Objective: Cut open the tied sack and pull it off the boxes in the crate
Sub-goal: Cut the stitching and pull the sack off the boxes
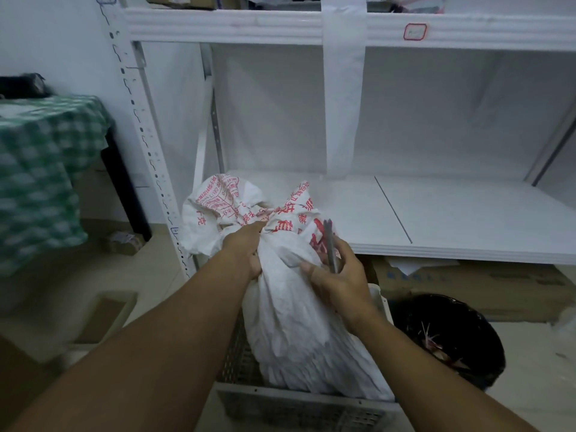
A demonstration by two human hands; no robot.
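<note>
The fingers of the left hand (pixel 244 247) were clenched round the gathered neck of the sack (pixel 293 325) just below its tie, while the right hand (pixel 343 277) gripped scissors (pixel 329 241), its thumb resting on the cloth. The woven sack, standing in the crate (pixel 299 411), looked soft, crumpled and light in itself, so the bunched neck seemed the firmest hold; the boxes inside were hidden.

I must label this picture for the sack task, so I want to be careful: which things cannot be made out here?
Head view only:
- The boxes: fully covered by the sack.
- The tie on its neck: hidden by folds and the left hand.
- Handles of the scissors: inside the right hand grip.
- Near wall of the crate: cut off by the bottom edge.
- Writing on the shelf label: too small.
</note>
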